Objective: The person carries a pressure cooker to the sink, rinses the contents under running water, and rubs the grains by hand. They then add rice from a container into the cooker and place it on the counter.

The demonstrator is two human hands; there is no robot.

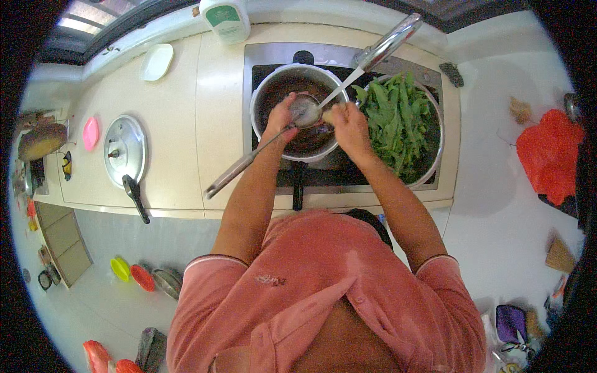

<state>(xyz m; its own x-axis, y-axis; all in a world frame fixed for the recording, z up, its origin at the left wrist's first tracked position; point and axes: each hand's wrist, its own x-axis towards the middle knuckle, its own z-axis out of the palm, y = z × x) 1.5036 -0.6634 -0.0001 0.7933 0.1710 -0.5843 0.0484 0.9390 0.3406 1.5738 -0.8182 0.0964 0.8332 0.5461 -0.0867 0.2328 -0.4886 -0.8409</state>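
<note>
My left hand [281, 117] is over a pressure cooker pot [255, 114], shut around a metal ladle's round bowl [305, 112]. The ladle's long handle [235, 173] slants down past my left forearm. A second metal utensil [392, 43] reaches from the upper right, its thin bright shaft ending at the bowl; its tip is hard to make out. My right hand [349, 127] has curled fingers at the bowl's right side, closed on a small pale yellowish piece [329, 116], mostly hidden and blurred. Dark contents [308, 142] show inside the pot.
Right of the pot, green leafy vegetables [397, 121] fill a wide metal pan [439, 149] on the hob [326, 179]. On the left counter lie a pressure cooker lid [126, 149], a pink dish [91, 134] and a white dish [157, 62]. A white jug [225, 21] stands behind.
</note>
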